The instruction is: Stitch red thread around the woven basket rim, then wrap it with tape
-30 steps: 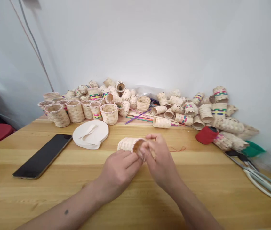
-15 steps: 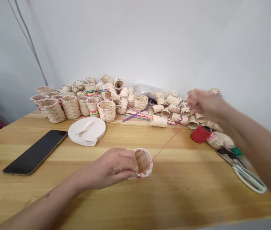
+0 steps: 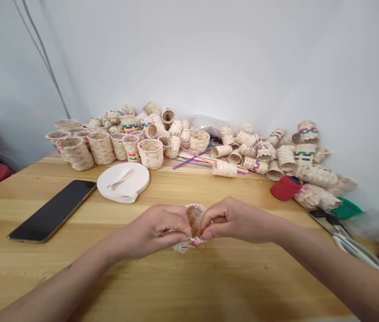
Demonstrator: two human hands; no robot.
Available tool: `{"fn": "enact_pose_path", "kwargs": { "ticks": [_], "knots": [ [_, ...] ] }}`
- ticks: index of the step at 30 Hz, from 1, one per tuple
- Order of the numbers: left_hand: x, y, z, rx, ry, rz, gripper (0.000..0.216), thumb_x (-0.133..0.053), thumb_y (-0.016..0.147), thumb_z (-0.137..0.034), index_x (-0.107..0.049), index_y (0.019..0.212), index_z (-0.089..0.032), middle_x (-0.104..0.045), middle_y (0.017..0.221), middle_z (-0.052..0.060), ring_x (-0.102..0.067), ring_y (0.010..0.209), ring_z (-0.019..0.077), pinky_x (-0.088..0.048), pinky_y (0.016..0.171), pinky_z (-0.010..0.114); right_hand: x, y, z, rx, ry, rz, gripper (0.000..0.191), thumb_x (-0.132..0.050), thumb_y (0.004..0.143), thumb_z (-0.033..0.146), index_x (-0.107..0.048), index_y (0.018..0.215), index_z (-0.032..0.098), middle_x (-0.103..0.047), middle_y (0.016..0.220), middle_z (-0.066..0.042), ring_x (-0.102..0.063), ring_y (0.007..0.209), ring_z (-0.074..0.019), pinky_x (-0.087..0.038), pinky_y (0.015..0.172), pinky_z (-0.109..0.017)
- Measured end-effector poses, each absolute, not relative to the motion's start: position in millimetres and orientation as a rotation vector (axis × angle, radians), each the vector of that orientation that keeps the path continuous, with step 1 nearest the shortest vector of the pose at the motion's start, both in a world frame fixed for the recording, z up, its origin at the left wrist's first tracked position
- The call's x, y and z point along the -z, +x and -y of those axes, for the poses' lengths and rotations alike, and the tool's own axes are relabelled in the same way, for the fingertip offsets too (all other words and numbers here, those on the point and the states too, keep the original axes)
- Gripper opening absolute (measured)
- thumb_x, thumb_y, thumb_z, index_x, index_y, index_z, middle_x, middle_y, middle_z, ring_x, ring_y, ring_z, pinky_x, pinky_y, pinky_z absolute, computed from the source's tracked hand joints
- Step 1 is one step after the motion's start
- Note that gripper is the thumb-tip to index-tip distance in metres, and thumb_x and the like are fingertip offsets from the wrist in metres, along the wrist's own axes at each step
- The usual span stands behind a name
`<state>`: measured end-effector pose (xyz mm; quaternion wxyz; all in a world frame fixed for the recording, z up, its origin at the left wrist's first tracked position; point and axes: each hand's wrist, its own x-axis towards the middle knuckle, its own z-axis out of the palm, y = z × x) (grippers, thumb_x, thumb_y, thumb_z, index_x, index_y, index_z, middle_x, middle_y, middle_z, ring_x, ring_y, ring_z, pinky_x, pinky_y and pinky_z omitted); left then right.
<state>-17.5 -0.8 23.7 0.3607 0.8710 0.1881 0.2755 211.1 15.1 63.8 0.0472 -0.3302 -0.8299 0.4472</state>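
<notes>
A small woven basket [image 3: 194, 219] is held just above the wooden table [image 3: 209, 286], its open mouth turned toward me. My left hand [image 3: 154, 230] is wrapped around the basket's body from the left. My right hand [image 3: 232, 220] is pinched at the basket's rim from the right, fingers pressed together. A bit of red thread shows at the basket's lower rim [image 3: 194, 243]; whether the pinch holds a needle or the thread I cannot make out.
A heap of small woven baskets [image 3: 189, 138] and coloured strips [image 3: 192, 161] lines the wall. A black phone [image 3: 53, 210] and a white tape roll [image 3: 124, 181] lie at left. A red thread spool [image 3: 285, 187], scissors [image 3: 347, 239] and a green object [image 3: 348, 209] are at right.
My right hand had swung far out to the right, drawing the red thread taut, and has come back to the basket's rim. The left hand keeps its hold on the basket.
</notes>
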Motion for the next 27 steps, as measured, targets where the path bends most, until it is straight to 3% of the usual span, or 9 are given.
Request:
{"fn": "enact_pose_path", "kwargs": {
  "ticks": [4,9,15,21,27],
  "knots": [
    [-22.5,-17.0,0.4,-0.728,2.238,-0.458,0.014,-0.053,0.089,-0.016,-0.067,0.092,-0.015,-0.063,0.088,0.005,-0.059,0.080,0.0119,-0.043,0.073,0.019,-75.7,205.5,-17.3,-1.143,-1.023,2.581,0.016,-0.059,0.085,0.026,-0.068,0.077,0.016,-0.060,0.066,0.004,-0.047,0.058,-0.0081,-0.031,0.052,-0.019],
    [-23.5,-17.0,1.3,-0.730,2.240,-0.449,0.016,-0.052,0.090,-0.018,-0.067,0.090,-0.015,-0.064,0.086,0.005,-0.059,0.079,0.0123,-0.044,0.073,0.020,-91.9,205.9,-43.4,-0.127,-1.303,2.461,0.014,-0.056,0.082,0.021,-0.065,0.073,0.017,-0.065,0.072,0.000,-0.054,0.065,-0.0128,-0.032,0.058,-0.022],
    [-23.8,-18.4,2.0,-0.718,2.260,-0.447,0.018,-0.050,0.091,-0.020,-0.067,0.092,-0.015,-0.063,0.087,0.006,-0.059,0.080,0.0132,-0.044,0.074,0.022,-112.3,239.6,-111.9,0.551,-1.802,2.065,0.014,-0.052,0.082,0.021,-0.065,0.080,0.016,-0.067,0.079,-0.009,-0.057,0.069,-0.0204,-0.026,0.054,-0.028],
    [-24.4,-19.3,1.6,-0.682,2.263,-0.449,0.018,-0.050,0.091,-0.020,-0.067,0.092,-0.014,-0.063,0.086,0.007,-0.058,0.080,0.0136,-0.044,0.074,0.022,-146.2,256.4,-124.6,0.765,-1.763,2.149,0.023,-0.047,0.089,0.025,-0.065,0.093,0.012,-0.066,0.094,-0.014,-0.056,0.079,-0.0190,-0.026,0.059,-0.030],
    [-25.4,-18.3,1.9,-0.673,2.271,-0.449,0.016,-0.051,0.091,-0.019,-0.066,0.090,-0.014,-0.062,0.085,0.006,-0.058,0.079,0.0127,-0.044,0.073,0.020,-160.5,255.1,-127.0,0.992,-1.633,2.148,0.027,-0.042,0.092,0.024,-0.064,0.094,0.007,-0.065,0.093,-0.014,-0.058,0.084,-0.0214,-0.032,0.064,-0.031]
  ]
}}
